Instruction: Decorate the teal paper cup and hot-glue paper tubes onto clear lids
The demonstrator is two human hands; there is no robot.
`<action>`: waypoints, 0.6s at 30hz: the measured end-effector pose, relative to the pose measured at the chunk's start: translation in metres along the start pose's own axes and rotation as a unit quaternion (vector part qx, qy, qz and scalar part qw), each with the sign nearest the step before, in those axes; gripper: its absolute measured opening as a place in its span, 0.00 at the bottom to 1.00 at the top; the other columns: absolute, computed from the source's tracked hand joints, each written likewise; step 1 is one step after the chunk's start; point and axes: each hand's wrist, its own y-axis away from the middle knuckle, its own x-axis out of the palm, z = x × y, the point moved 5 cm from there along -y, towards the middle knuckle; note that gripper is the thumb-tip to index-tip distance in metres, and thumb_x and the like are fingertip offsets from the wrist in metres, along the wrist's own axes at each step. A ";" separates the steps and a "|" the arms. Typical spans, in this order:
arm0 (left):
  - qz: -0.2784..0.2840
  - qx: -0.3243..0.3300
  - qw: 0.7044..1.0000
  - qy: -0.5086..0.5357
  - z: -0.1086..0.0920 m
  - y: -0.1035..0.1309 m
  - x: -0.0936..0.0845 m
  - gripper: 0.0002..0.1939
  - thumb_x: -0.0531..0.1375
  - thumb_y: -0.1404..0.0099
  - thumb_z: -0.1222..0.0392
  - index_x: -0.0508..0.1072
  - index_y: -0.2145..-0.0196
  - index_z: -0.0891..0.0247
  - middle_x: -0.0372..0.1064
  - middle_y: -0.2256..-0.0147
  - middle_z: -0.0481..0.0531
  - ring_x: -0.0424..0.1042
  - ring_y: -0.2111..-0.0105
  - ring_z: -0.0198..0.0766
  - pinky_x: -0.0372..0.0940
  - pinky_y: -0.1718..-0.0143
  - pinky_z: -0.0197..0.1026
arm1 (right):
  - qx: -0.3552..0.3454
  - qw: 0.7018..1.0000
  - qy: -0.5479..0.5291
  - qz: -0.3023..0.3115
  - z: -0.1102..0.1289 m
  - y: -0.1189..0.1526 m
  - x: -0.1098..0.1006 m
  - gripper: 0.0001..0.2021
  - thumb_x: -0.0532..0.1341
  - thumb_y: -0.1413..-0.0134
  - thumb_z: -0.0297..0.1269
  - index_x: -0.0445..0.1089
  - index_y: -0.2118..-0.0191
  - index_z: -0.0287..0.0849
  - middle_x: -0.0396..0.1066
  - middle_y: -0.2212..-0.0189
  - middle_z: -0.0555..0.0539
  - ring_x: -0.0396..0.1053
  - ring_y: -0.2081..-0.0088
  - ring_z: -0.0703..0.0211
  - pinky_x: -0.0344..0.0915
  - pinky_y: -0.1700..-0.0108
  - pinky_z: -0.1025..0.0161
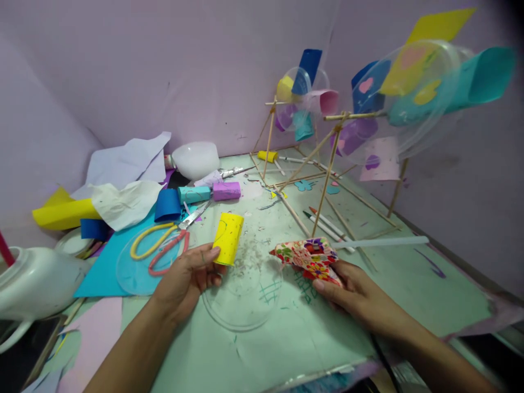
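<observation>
Between the thumb and fingers of my left hand (192,275) is a small yellow paper tube (229,238), held nearly upright. My right hand (347,289) is closed round the handle of a flower-patterned glue gun (313,255). Its nozzle points left toward the tube, some distance from it, and a long glue stick (385,242) sticks out of its back. Under and between my hands, a clear plastic disc (241,322) lies on the pale green table cover (196,360).
Scissors (167,248), a blue sheet (104,267), a teal tube (194,195) and a purple tube (226,191) lie left. Stick frames (329,180) carrying discs with coloured paper tubes stand behind and right. A white jug (45,284) is at far left; pens (327,221) lie behind the gun.
</observation>
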 end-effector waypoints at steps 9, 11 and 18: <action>0.010 0.051 0.993 -0.107 -0.002 0.002 0.007 0.18 0.68 0.55 0.54 0.75 0.67 0.67 0.69 0.74 0.51 0.62 0.78 0.32 0.56 0.81 0.34 | -0.009 0.999 0.008 -0.048 -0.005 -0.001 -0.007 0.14 0.64 0.56 0.48 0.72 0.67 0.42 0.63 0.85 0.53 0.60 0.82 0.60 0.56 0.80 0.65; -0.015 0.090 0.979 -0.184 -0.007 0.004 0.012 0.23 0.67 0.55 0.53 0.75 0.61 0.67 0.70 0.72 0.51 0.61 0.78 0.33 0.54 0.80 0.35 | -0.006 0.995 -0.003 -0.097 -0.004 0.001 -0.011 0.17 0.64 0.57 0.49 0.73 0.64 0.41 0.63 0.85 0.53 0.59 0.82 0.60 0.56 0.80 0.64; -0.059 0.215 0.881 -0.417 -0.015 0.005 0.050 0.22 0.66 0.55 0.52 0.77 0.61 0.60 0.74 0.65 0.56 0.67 0.68 0.47 0.56 0.68 0.43 | -0.032 0.989 -0.042 -0.141 0.001 0.003 -0.017 0.16 0.62 0.54 0.52 0.70 0.66 0.45 0.58 0.88 0.54 0.56 0.84 0.59 0.54 0.81 0.61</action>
